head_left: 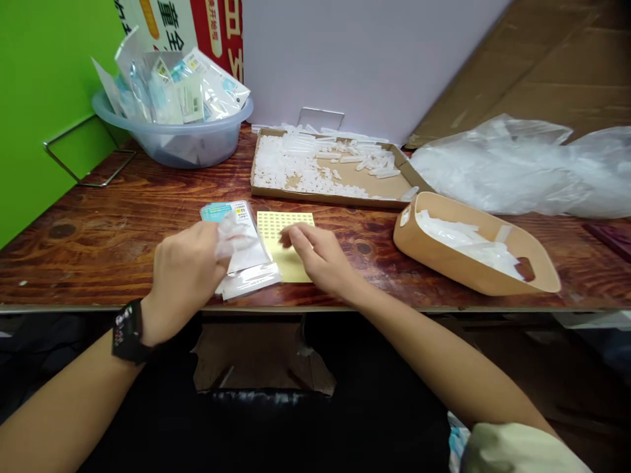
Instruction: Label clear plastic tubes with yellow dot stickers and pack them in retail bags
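My left hand (182, 266), with a black watch on the wrist, is closed around a small translucent plastic piece (231, 236), blurred so that its exact kind does not show. Beneath it lies a stack of flat printed packets (251, 249) with clear plastic edges, white and blue with a small yellow mark. Over the right part of a yellow sheet of small round stickers (290, 263), my right hand (320, 256) has its fingers curled together. Whatever its blurred fingertips pinch, if anything, is too small to make out.
Behind the hands, a shallow cardboard tray (325, 195) holds many small white plastic pieces. A tan bin (453, 263) with translucent pieces stands right. A blue basin (192, 141) of packets sits back left. Clear plastic bags (497, 164) lie back right; a wire stand (89, 180) is left.
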A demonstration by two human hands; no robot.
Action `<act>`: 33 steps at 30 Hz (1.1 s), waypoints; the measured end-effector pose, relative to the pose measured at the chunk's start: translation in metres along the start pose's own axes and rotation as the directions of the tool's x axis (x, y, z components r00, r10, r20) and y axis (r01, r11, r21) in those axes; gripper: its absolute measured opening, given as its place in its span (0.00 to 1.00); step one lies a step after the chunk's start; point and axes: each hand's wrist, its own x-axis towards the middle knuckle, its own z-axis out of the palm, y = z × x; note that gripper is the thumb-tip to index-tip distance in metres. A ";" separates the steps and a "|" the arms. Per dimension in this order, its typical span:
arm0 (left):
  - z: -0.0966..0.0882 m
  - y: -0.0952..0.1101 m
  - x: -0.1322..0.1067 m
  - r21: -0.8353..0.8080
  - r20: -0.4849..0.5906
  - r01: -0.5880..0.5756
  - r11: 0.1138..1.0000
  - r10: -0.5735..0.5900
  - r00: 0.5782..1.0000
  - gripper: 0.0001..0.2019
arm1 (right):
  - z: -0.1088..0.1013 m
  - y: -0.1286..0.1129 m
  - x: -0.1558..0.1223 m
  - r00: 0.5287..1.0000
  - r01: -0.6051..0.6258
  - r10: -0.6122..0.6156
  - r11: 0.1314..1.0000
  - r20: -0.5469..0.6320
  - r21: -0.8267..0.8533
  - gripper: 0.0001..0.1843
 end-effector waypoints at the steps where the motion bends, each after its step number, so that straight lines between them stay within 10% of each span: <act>1: 0.000 -0.002 0.003 -0.109 0.023 0.093 0.990 -0.091 0.996 0.12 | -0.001 0.011 0.004 0.996 0.070 -0.078 0.985 -0.047 -0.158 0.21; 6: -0.002 -0.001 0.017 -0.661 0.384 0.530 0.531 -0.367 0.847 0.15 | 0.003 0.042 0.012 0.939 0.330 -0.241 0.832 0.245 -0.445 0.24; 9: -0.001 0.004 0.020 -0.748 0.580 0.642 0.168 -0.305 0.755 0.12 | -0.001 0.040 0.012 0.911 0.366 -0.201 0.797 0.360 -0.481 0.22; 13: -0.002 0.004 0.020 -0.717 0.688 0.693 -0.072 -0.230 0.688 0.11 | -0.012 0.036 0.010 0.956 0.243 -0.119 0.837 0.269 -0.491 0.15; 20: -0.002 0.004 0.021 -0.692 0.721 0.682 -0.239 -0.290 0.629 0.07 | -0.002 0.055 0.011 0.977 0.207 -0.211 0.896 0.034 -0.394 0.08; 33: 0.003 0.009 0.021 -0.769 0.639 0.571 -0.286 -0.339 0.691 0.09 | -0.002 0.061 0.015 0.991 0.128 -0.136 0.953 -0.011 -0.276 0.03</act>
